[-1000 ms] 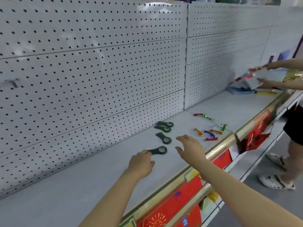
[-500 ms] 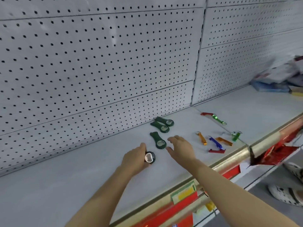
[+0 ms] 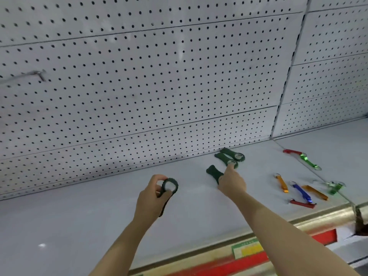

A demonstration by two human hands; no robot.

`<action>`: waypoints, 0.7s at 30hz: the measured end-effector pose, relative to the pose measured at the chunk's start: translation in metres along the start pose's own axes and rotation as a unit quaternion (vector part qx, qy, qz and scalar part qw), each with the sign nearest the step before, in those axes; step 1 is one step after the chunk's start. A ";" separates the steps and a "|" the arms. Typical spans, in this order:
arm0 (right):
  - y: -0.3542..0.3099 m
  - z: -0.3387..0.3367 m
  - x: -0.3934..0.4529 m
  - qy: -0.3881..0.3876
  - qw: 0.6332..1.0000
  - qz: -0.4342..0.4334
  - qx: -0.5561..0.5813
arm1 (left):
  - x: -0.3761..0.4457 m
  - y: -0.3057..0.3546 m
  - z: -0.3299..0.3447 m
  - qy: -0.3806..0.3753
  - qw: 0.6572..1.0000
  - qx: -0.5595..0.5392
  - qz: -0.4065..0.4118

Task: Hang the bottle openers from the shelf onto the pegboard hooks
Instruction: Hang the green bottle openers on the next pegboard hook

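Pale grey pegboard (image 3: 159,76), dotted all over with dark holes, above a plain light grey shelf (image 3: 79,226). Dark green openers (image 3: 229,158) near the wall. Further right lie slim ones: red (image 3: 302,203), blue (image 3: 301,192), two orange (image 3: 281,183), bright green (image 3: 308,161). Gold rail (image 3: 318,218) with a red strip (image 3: 219,265) below.

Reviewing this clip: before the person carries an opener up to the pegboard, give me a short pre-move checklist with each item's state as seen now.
1. Opener secured in left hand: ok. It grips a dark green opener, ring end up.
2. Held opener clear of the shelf: ok, lifted.
3. Hook available: ok. One bare metal hook shows on the pegboard, far left.
4. Right hand has a grip: not ok. Its fingers only touch the green openers lying on the shelf.
5. Hanging hole fits the hook: cannot tell.
6. Coloured openers: not ok, unhung on the shelf.
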State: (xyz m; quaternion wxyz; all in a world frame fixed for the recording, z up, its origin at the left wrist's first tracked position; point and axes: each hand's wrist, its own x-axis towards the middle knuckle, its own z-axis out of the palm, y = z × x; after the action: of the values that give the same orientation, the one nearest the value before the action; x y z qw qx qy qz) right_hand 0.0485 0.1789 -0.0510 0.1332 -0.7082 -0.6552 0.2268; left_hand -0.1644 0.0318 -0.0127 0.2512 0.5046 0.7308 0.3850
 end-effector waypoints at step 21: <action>-0.212 -0.011 -0.235 -0.025 0.823 -0.207 0.528 | -0.101 -0.022 -0.232 0.234 0.928 -0.278 0.087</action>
State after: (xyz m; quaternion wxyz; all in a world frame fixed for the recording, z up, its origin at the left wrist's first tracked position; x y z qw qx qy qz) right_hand -0.1391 -0.0298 0.0962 0.5143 -0.3716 -0.5693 0.5228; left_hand -0.3144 -0.1382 0.1012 0.1690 0.3718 0.5860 0.6999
